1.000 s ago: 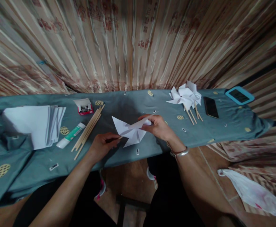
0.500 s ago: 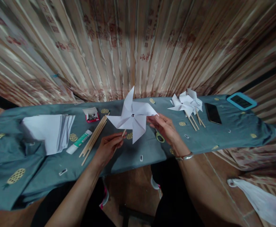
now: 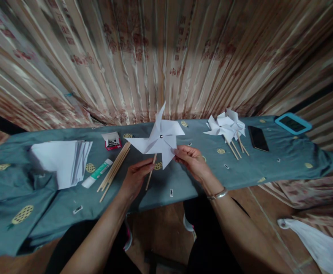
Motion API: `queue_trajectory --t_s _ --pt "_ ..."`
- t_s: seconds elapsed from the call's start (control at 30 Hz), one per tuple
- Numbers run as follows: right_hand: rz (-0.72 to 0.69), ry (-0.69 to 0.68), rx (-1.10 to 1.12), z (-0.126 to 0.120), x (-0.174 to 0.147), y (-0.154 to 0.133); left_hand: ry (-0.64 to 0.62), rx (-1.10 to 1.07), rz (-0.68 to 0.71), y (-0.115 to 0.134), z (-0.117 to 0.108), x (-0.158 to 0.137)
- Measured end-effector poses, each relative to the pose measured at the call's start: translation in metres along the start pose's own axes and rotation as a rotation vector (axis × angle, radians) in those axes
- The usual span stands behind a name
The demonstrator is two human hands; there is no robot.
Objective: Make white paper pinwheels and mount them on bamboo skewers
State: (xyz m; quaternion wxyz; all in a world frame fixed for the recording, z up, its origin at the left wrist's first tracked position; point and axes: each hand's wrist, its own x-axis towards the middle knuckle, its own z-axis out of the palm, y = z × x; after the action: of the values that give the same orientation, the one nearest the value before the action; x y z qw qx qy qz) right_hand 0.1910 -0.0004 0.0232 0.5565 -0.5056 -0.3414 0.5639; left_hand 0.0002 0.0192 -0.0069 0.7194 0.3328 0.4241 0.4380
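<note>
A white paper pinwheel (image 3: 165,129) with a shiny pin at its centre is held up over the table, facing me. My left hand (image 3: 134,177) pinches its thin wooden stick (image 3: 149,177) between thumb and fingers, just below the blades. On the other side, my right hand (image 3: 194,163) is closed on the edge of the lower right blade. Left of the pinwheel lie a bundle of wooden sticks (image 3: 114,169) and a small red-and-white box (image 3: 113,142) of metal pins, its lid up.
A green-and-white glue stick (image 3: 97,173) lies beside a stack of white paper (image 3: 58,161) on the left. To the right are other pinwheels (image 3: 224,125), a black phone (image 3: 258,138) and a blue-framed tablet (image 3: 293,123). A patterned teal cloth (image 3: 183,190) covers the table.
The pinwheel's blades have turned slightly. My right hand has shifted down and left, from the right blade to the lower one. More of the stick shows below my left hand's fingers.
</note>
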Motion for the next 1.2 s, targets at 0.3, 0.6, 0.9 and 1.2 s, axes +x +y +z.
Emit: queue_trajectory --t_s 0.3,0.6,0.9,1.2 --pt "0.085 -0.031 0.054 0.008 -0.003 0.002 -0.043 0.027 0.036 -0.004 0.000 0.001" --pt "0.101 -0.068 0.027 0.014 -0.006 0.008 -0.094 0.051 0.066 -0.003 0.002 0.000" --pt "0.040 -0.127 -0.084 0.025 -0.009 0.012 -0.085 0.041 0.100 -0.008 0.006 -0.001" --pt "-0.086 -0.104 -0.238 0.018 -0.012 0.001 -0.073 -0.011 0.087 -0.006 0.002 0.000"
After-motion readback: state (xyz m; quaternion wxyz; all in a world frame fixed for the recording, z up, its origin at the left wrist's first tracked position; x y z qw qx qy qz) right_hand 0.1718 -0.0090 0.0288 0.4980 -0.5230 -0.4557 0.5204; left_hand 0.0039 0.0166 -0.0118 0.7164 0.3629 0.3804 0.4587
